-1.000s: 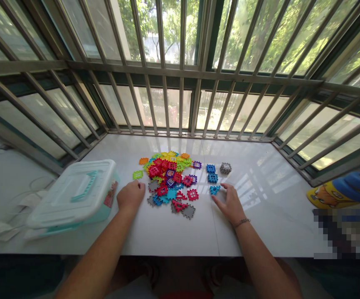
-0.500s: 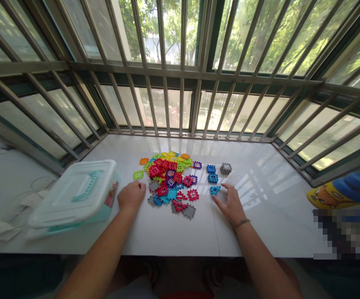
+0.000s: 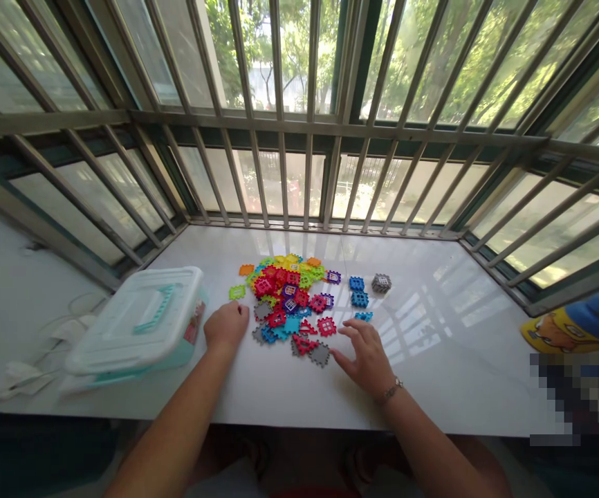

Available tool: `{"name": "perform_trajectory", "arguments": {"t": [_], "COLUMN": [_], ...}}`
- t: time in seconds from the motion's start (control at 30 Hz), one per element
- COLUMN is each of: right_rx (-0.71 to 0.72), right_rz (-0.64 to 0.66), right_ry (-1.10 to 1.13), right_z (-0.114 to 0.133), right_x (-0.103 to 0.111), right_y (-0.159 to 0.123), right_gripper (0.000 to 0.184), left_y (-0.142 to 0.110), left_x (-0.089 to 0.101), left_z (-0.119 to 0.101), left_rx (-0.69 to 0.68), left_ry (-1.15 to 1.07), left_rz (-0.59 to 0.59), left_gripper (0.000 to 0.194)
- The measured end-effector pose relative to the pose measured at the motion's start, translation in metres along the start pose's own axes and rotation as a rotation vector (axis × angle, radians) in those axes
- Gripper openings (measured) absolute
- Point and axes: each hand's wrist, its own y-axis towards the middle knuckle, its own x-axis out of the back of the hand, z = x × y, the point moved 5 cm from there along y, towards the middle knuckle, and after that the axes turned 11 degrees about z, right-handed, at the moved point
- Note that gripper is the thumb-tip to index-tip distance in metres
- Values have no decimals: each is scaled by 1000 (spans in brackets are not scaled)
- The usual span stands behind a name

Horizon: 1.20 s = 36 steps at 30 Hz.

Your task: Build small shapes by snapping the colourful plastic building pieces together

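Observation:
A heap of bright plastic interlocking tiles (image 3: pixel 289 294) lies on the white sill (image 3: pixel 434 360). My left hand (image 3: pixel 225 325) rests as a closed fist at the heap's left edge; what it holds, if anything, is hidden. My right hand (image 3: pixel 364 354) lies palm down with fingers spread, its fingertips next to a grey tile (image 3: pixel 320 353) at the heap's near edge. Just beyond this hand sits a light blue tile (image 3: pixel 364 316). Farther back stand two blue tile stacks (image 3: pixel 357 291) and a grey tile stack (image 3: pixel 381 282).
A white and teal lidded plastic box (image 3: pixel 138 325) with a handle stands at the left. White cloths or papers (image 3: pixel 19 370) lie beside it. A yellow and blue object (image 3: pixel 574 321) rests at the right. Metal window bars (image 3: pixel 299 173) enclose the sill's back and sides.
My right hand has left the light blue tile and slid left and nearer, to the heap's near edge. My left hand has stayed put. The camera shifted slightly.

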Motion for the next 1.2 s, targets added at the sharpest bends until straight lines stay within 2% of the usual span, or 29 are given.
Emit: {"name": "perform_trajectory", "arguments": {"t": [0.13, 0.3, 0.77, 1.03, 1.13, 1.2], "right_rx": [42, 40, -43, -91, -72, -41], "right_rz": [55, 100, 177, 198, 236, 261], "right_ry": [73, 129, 131, 115, 76, 56], "right_z": [29, 45, 47, 50, 53, 56], "right_x": [-18, -38, -68, -86, -88, -88], "right_y": [8, 20, 45, 56, 54, 53], "right_gripper": [40, 42, 60, 61, 68, 64], "left_y": [-1, 0, 2, 3, 4, 4], "left_x": [2, 2, -2, -3, -4, -4], "left_z": [0, 1, 3, 4, 4, 4], "left_rx": [-1, 1, 3, -1, 2, 2], "left_ry": [-17, -40, -42, -50, -45, -44], "left_rz": [3, 13, -8, 0, 5, 6], "left_gripper": [52, 50, 52, 52, 52, 52]}}
